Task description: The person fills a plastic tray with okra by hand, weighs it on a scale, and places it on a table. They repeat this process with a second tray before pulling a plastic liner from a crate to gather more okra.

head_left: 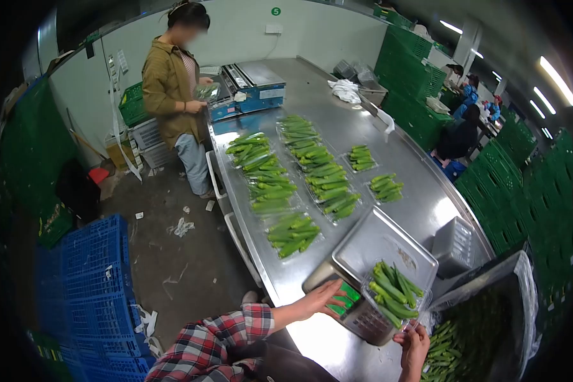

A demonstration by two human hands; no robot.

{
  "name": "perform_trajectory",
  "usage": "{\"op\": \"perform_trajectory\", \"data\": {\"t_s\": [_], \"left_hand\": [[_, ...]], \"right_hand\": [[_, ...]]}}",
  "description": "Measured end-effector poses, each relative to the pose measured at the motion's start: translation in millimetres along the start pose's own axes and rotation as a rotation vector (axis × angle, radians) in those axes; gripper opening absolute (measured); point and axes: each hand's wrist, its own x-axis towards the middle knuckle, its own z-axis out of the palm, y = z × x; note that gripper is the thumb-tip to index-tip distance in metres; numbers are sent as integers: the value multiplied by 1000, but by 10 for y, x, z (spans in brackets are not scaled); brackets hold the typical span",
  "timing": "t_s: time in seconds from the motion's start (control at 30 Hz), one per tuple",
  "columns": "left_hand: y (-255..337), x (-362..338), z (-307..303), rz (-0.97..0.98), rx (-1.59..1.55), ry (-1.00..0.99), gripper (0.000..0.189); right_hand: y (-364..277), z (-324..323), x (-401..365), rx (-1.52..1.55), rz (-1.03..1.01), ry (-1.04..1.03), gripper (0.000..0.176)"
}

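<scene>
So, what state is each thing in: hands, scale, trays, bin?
scale: loaded
okra tray: filled, on the scale
left hand: open, flat on the scale's front
right hand: at the okra tray's edge, grip unclear
table trays: filled, lying in rows
bin: lined with plastic

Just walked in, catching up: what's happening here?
A clear tray of okra sits on the scale; the person's left hand rests on its front panel and the right hand touches the tray's edge. Filled trays lie in rows on the steel table. A co-worker stands at a machine at the far end.
</scene>
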Motion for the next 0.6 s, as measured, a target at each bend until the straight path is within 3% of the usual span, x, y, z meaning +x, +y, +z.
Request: {"op": "perform_trajectory", "data": {"t_s": [0.1,0.17,0.23,0.4,0.5,0.6], "left_hand": [[400,66,-277,-60,-211,-117,78],[776,42,-545,-55,-159,-107,75],[941,81,-984,30,-169,-28,67],[1674,-22,-2142,238,-281,162,45],[2231,-63,-2869,424,-277,302,38],[2742,-43,-3649,575,-292,408,35]], "right_hand": [[-52,488,52,-68,35,-136,28],[161,654,234,-207,178,-198,33],[-40,1494,302,-193,77,-159,29],[-155,2843,680,-174,-94,-345,42],[-46,3035,941,-218,-56,-431,38],[-27,3135,1062,-237,30,-357,32]]}}
